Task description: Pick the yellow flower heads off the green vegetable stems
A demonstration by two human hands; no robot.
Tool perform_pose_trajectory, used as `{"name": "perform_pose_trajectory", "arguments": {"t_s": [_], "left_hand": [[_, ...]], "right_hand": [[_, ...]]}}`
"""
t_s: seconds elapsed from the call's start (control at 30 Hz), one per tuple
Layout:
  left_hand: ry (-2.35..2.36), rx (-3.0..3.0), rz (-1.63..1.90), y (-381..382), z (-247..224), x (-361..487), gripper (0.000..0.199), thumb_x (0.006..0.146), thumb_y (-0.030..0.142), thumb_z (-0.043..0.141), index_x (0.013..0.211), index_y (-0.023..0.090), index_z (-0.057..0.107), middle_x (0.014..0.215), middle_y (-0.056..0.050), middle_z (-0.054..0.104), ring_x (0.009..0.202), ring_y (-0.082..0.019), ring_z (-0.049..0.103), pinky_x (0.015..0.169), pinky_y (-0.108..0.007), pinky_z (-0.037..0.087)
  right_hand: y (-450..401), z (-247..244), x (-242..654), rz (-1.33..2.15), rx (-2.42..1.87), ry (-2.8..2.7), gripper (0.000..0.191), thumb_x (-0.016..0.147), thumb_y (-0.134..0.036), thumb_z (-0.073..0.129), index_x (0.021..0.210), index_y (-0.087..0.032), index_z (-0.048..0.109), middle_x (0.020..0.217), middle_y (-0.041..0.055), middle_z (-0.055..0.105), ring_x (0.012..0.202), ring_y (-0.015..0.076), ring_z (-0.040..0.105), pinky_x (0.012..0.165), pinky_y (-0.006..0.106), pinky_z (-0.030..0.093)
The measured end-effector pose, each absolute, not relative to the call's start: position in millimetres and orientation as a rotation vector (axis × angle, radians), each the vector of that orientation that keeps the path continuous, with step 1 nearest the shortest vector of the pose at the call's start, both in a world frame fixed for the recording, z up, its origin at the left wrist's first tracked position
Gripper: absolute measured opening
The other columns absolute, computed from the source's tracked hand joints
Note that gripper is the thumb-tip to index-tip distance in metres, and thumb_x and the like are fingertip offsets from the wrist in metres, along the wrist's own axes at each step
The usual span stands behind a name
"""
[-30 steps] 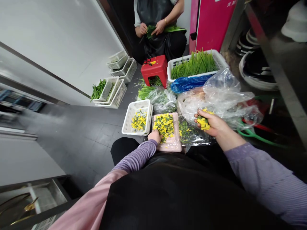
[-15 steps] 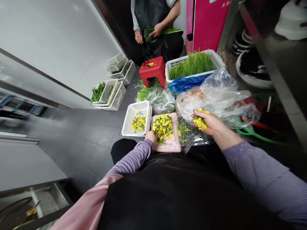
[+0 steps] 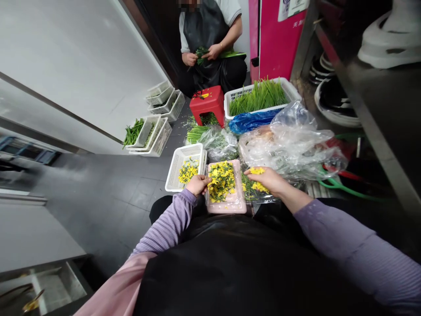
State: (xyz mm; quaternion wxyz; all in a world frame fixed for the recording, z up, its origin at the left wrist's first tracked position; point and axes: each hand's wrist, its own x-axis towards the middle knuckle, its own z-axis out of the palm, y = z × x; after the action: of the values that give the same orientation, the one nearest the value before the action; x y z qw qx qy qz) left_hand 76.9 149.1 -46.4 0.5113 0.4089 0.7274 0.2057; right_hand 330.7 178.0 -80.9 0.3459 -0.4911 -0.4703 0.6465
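Yellow flowers with green stems [image 3: 222, 179] lie heaped on a pink tray [image 3: 235, 207] in front of me. My left hand [image 3: 199, 184] is at the tray's left edge, its fingers pinched at the heap; what they hold is too small to make out. Over the clear plastic tray [image 3: 251, 196] on the right, my right hand [image 3: 266, 177] is closed around a bunch of yellow flowers [image 3: 257, 170]. Green stems lie beneath that hand. More yellow flowers [image 3: 188, 171] sit in a white basket [image 3: 171, 179] at the left.
Behind the trays are plastic bags [image 3: 283, 145], a red stool [image 3: 208, 103] and a white basket [image 3: 287, 83] of long green stems. Stacked baskets [image 3: 161, 138] stand at the left. Across from me sits a person [image 3: 210, 39] holding greens. A metal shelf [image 3: 378, 109] edges the right.
My right hand has moved left and down with the flowers, nearer the pink tray. My left hand has shifted slightly left. The view has tilted a little, and the other person's hands are closer together.
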Motion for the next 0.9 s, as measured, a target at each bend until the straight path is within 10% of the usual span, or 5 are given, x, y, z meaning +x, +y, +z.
{"name": "perform_pose_trajectory", "arguments": {"t_s": [0.4,0.9], "left_hand": [[1.207,0.758,0.428,166.8,-14.0,101.6,0.029,0.061,0.030,0.067,0.063,0.012,0.045,0.051,0.003,0.048,0.031,0.000,0.030,0.027,-0.013,0.018],[1.398,1.385,0.300,167.3,-20.1,137.3,0.025,0.073,0.036,0.055,0.083,0.014,0.052,0.048,0.004,0.049,0.035,-0.006,0.041,0.039,-0.019,0.034]], "right_hand": [[173.8,-74.8,310.0,1.451,-1.031,-1.737,0.053,0.060,-0.029,0.068,0.111,-0.025,0.058,0.110,0.0020,0.060,0.100,0.0231,0.054,0.089,0.035,0.036],[175.4,-76.9,300.4,1.352,-1.246,-1.936,0.022,0.064,-0.039,0.060,0.060,-0.017,0.061,0.057,0.0007,0.060,0.052,0.0135,0.050,0.048,0.023,0.034]]}}
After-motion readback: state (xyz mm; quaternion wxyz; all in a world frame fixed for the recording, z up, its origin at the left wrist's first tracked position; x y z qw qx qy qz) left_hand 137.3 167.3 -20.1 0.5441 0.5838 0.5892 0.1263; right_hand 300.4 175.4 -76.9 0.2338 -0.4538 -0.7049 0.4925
